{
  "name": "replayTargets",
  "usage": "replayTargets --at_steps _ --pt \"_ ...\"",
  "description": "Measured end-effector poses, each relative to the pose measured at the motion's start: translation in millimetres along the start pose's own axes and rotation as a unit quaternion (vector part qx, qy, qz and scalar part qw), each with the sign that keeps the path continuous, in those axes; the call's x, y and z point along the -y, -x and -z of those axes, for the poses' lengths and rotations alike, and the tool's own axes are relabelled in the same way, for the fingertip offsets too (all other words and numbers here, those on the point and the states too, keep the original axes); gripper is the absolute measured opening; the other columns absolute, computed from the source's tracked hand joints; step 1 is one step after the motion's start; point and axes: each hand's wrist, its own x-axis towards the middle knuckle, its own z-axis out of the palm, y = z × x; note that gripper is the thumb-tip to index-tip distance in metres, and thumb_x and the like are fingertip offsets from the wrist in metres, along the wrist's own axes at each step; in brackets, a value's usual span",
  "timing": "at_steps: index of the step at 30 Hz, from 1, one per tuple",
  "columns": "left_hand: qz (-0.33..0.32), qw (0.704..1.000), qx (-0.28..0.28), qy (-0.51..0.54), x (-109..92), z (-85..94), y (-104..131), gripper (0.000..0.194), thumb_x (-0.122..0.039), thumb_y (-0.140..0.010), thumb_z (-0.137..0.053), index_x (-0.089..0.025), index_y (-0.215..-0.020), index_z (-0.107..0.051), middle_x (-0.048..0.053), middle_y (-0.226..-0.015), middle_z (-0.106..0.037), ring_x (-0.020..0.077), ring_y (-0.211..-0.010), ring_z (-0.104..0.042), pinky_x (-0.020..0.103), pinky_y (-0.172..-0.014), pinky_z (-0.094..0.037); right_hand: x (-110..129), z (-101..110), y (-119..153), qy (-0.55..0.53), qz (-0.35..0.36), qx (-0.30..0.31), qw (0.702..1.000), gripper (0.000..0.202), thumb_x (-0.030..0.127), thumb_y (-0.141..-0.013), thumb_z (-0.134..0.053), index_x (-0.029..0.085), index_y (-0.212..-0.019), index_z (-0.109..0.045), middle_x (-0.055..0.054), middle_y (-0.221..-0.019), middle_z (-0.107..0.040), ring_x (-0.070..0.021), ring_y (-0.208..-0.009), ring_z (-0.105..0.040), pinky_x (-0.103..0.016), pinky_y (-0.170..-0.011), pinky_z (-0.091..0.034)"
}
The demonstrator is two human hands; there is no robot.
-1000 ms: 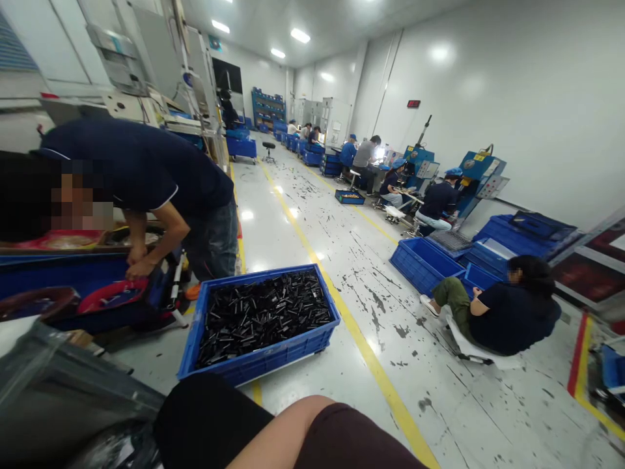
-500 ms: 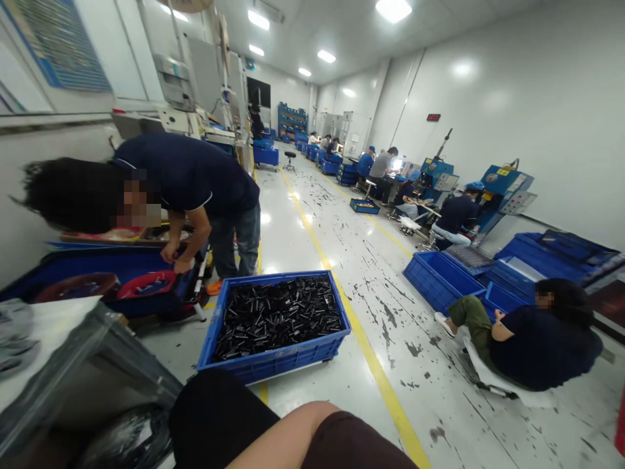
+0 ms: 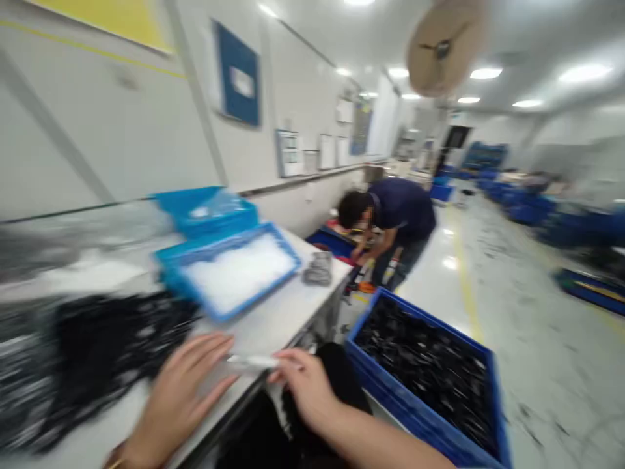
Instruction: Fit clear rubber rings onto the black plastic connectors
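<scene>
My left hand (image 3: pixel 183 387) is over the white table's front edge, its fingers stretched out and the thumb apart. Pinched in my right hand (image 3: pixel 305 387) is a thin whitish strip (image 3: pixel 252 362), too blurred to name more exactly. The strip's far end reaches toward my left hand; whether they touch I cannot tell. A pile of small black parts (image 3: pixel 112 345) lies on the table left of my left hand. Just beyond both hands sits a blue tray (image 3: pixel 218 317) holding a white mass, blurred.
Behind the tray stands a lighter blue bin (image 3: pixel 209 225) with clear plastic in it. A grey bundle (image 3: pixel 318 268) rests near the table's end. To the right, a blue crate (image 3: pixel 424 407) of black parts is on the floor. A co-worker (image 3: pixel 403 205) bends over beyond it.
The view has swung left from the aisle to the table. Both my hands now show, with a whitish strip in the right one; before, only part of an arm was visible.
</scene>
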Motion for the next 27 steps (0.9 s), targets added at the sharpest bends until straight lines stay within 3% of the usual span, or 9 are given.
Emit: replayTargets --at_steps 2,4,10,17,27 --pt "0.026 0.998 -0.019 -0.048 9.7 17.0 5.5 0.028 -0.039 -0.086 -0.047 -0.024 -0.108 -0.058 0.006 -0.100 -0.063 0.0231 -0.095 -0.056 0.039 -0.086 -0.046 6.4 11.2 -12.8 0.012 0.016 -0.005 1.000 0.036 0.050 -0.070 -0.061 0.018 -0.084 -0.066 0.000 -0.061 -0.062 -0.0124 -0.057 -0.053 -0.024 -0.059 -0.043" --pt "0.098 0.991 -0.056 -0.068 16.5 23.6 6.2 0.027 -0.030 -0.089 -0.044 -0.022 -0.111 -0.057 0.007 -0.103 -0.062 0.0218 -0.096 -0.056 0.038 -0.086 -0.046 13.6 23.8 -28.7 0.031 0.027 -0.017 0.999 0.037 0.050 -0.072 -0.060 0.017 -0.087 -0.065 0.000 -0.062 -0.062 -0.0117 -0.056 -0.050 -0.023 -0.055 -0.040" --pt "0.211 0.970 -0.110 -0.046 27.8 20.2 7.7 0.025 -0.029 -0.089 -0.043 -0.018 -0.105 -0.059 0.008 -0.103 -0.063 0.0215 -0.097 -0.056 0.038 -0.087 -0.046 43.3 45.7 -70.1 0.099 0.100 -0.082 0.987 0.043 0.053 -0.068 -0.061 0.016 -0.089 -0.065 -0.001 -0.064 -0.062 -0.0128 -0.057 -0.049 -0.024 -0.054 -0.038" --pt "0.225 0.967 -0.109 -0.042 36.1 18.1 12.2 0.026 -0.030 -0.089 -0.043 -0.018 -0.104 -0.060 0.008 -0.101 -0.064 0.0214 -0.096 -0.056 0.039 -0.086 -0.047 68.4 48.6 -111.9 0.196 0.161 -0.079 0.964 0.047 0.054 -0.072 -0.054 0.014 -0.092 -0.064 -0.004 -0.066 -0.063 -0.0147 -0.060 -0.051 -0.025 -0.052 -0.039" --pt "0.204 0.974 -0.088 -0.042 32.3 16.4 11.3 0.025 -0.027 -0.089 -0.043 -0.018 -0.106 -0.059 0.008 -0.101 -0.063 0.0216 -0.096 -0.056 0.039 -0.084 -0.048 98.4 31.9 -164.0 0.318 0.198 -0.068 0.925 0.042 0.052 -0.074 -0.045 0.016 -0.086 -0.063 -0.005 -0.068 -0.064 -0.0176 -0.065 -0.055 -0.028 -0.063 -0.043"
